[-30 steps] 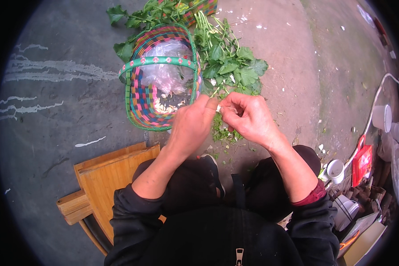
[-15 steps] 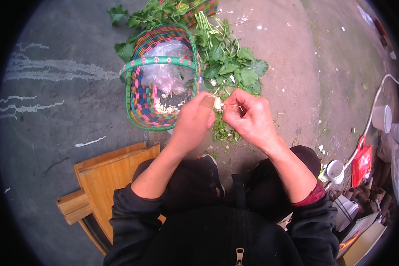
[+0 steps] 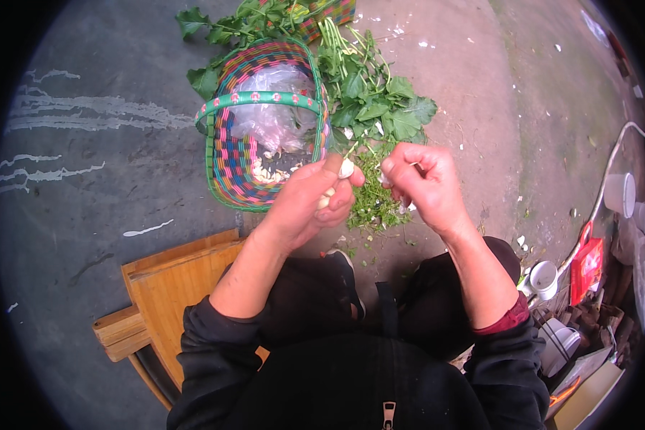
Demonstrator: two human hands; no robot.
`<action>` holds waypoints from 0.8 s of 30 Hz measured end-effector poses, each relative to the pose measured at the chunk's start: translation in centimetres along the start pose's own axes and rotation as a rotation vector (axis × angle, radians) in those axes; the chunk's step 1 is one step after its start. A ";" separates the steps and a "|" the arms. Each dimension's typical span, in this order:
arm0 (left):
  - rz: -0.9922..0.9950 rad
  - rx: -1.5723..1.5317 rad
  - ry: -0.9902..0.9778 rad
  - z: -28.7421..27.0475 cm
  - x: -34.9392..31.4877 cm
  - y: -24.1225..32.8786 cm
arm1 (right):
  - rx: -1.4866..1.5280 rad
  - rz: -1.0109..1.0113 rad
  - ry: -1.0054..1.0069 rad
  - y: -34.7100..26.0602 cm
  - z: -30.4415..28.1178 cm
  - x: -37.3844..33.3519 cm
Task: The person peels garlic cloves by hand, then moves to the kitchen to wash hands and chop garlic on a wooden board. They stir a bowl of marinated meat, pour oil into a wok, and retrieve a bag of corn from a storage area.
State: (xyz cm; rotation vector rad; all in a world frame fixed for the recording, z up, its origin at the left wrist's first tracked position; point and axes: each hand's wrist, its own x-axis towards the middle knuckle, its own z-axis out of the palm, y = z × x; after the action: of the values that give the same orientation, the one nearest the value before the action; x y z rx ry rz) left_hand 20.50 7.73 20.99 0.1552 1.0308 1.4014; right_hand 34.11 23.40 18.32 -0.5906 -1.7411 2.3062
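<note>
Just left of centre in the frame, your left hand [image 3: 294, 204] pinches a white garlic clove [image 3: 346, 169] between thumb and forefinger, the clove poking out at the fingertips toward your other hand. A second pale clove [image 3: 326, 198] sits lower in the same hand, partly covered by its curled fingers. Right of centre, your right hand [image 3: 433, 190] is near that white clove but apart from it, thumb and forefinger drawn together on a pale scrap [image 3: 385, 177] too small to make out clearly. Beyond your hands, green trimmings [image 3: 374, 201] lie on the ground, partly hidden by them. In the upper left, the woven basket [image 3: 226, 163] holds loose cloves [image 3: 265, 173] and a clear plastic bag [image 3: 269, 120] whose contents are hard to read; your left hand overlaps its lower right side. Leafy greens [image 3: 376, 104] lie beside it, and the top edge cuts off a colourful woven piece [image 3: 331, 16].
</note>
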 end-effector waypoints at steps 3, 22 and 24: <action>0.026 0.052 0.075 0.0 0.1 -0.1 | -0.092 -0.066 0.030 0.4 0.7 0.3; 0.374 0.659 0.417 1.4 1.0 -3.8 | -0.529 -0.365 0.178 1.9 2.7 0.3; 0.296 0.490 0.364 1.6 0.9 -3.4 | -0.515 -0.413 0.186 1.7 2.7 0.4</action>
State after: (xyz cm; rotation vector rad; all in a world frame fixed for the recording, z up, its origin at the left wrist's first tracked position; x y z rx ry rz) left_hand 23.86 8.41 19.28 0.4373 1.7026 1.4461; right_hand 32.78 20.67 17.21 -0.4464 -2.1266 1.4890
